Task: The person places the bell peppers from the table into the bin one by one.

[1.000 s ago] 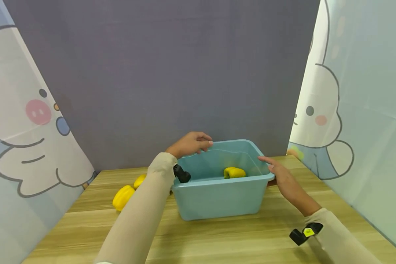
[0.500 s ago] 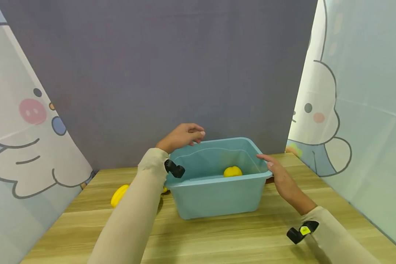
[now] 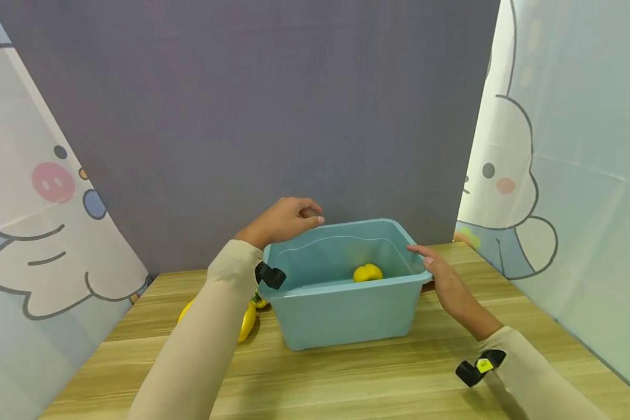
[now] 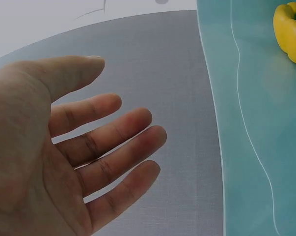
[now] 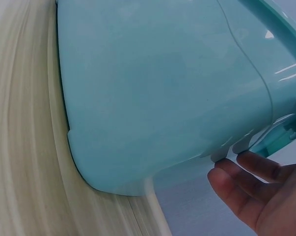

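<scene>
A light blue plastic tub (image 3: 346, 318) stands on the table, with one yellow bell pepper (image 3: 367, 272) inside. My left hand (image 3: 286, 219) hovers by the tub's back left corner, its fingers loosely bent and holding nothing. In the left wrist view, that hand (image 4: 94, 142) is spread beside the tub's wall, and a pepper (image 4: 289, 34) with a green stem shows. My right hand (image 3: 448, 286) grips the tub's right rim; in the right wrist view its fingertips (image 5: 221, 177) touch the outer wall under the rim. Other yellow peppers (image 3: 248, 321) lie left of the tub, partly hidden by my left sleeve.
The wood-patterned table (image 3: 346, 385) reaches back to a grey cloth backdrop (image 3: 294, 116). Cartoon-printed curtains (image 3: 583, 175) hang on both sides. Small black camera mounts (image 3: 478, 370) are strapped to both wrists.
My left hand has drawn back leftward from over the tub, uncovering more peppers beside it. The pepper inside has turned and shifted slightly left. My right hand stays at the rim.
</scene>
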### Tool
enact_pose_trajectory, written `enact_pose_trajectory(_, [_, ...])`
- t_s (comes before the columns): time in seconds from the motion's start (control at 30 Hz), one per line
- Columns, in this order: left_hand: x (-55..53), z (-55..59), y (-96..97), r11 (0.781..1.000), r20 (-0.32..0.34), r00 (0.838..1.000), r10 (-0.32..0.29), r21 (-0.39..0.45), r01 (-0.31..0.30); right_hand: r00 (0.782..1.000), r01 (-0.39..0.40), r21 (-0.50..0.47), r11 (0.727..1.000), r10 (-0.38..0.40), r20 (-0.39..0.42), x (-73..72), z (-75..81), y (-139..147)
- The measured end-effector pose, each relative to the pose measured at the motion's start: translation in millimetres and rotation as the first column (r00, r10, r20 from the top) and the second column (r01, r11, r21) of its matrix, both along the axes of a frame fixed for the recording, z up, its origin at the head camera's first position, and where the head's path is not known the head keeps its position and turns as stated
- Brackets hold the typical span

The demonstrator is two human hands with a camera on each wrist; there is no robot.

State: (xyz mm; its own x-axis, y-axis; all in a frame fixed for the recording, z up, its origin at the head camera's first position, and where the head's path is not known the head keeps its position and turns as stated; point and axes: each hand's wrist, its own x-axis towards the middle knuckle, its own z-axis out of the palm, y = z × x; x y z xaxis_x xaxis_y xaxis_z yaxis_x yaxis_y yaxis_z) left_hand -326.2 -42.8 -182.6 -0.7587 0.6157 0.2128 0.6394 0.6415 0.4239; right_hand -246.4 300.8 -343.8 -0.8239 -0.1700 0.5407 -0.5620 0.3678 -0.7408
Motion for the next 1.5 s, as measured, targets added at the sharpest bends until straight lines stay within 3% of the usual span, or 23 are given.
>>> enact_pose_trajectory(0.17, [5.8,-0.6,-2.0,0.999,-0.022,0.999,-0.026,0.025,0.027,1.000,-0.003,-0.002,1.000,0.003,-0.002,0.2,-0.5,0])
enact_pose_trajectory(0.33, [13.0,1.5,-0.2,1.000,-0.049,0.999,-0.018,-0.017,0.018,1.000,-0.014,-0.012,1.000,0.014,0.000,1.9,0.3,-1])
enact_pose_trajectory(0.7, [14.8,0.8,-11.7,0.998,-0.069,0.997,-0.030,-0.049,0.027,1.000,-0.014,-0.018,1.000,0.014,0.012,2.4,2.2,-3])
enact_pose_trajectory(0.93, [20.2,-4.6,-28.2,0.998,-0.140,0.990,-0.014,0.055,0.022,1.000,-0.009,-0.014,1.000,0.010,0.024,1.9,3.0,-3])
enact_pose_trajectory(1.07, [22.5,-9.2,-37.1,0.996,-0.182,0.983,-0.001,0.091,0.018,1.000,-0.014,-0.021,1.000,0.015,0.020,2.6,3.4,-4])
enact_pose_trajectory(1.2, [27.0,-14.8,-46.3,0.996,-0.225,0.973,0.052,0.089,-0.032,1.000,-0.017,-0.023,1.000,0.017,0.024,2.6,3.3,-5])
enact_pose_trajectory(1.37, [33.2,-21.4,-56.9,0.992,-0.290,0.950,0.117,0.071,-0.101,1.000,-0.014,-0.024,1.000,0.015,0.023,2.4,3.8,-4])
enact_pose_trajectory(1.5, [36.6,-28.7,-62.8,0.990,-0.350,0.927,0.135,0.089,-0.111,1.000,-0.015,-0.029,0.999,0.015,0.019,2.1,3.7,-4])
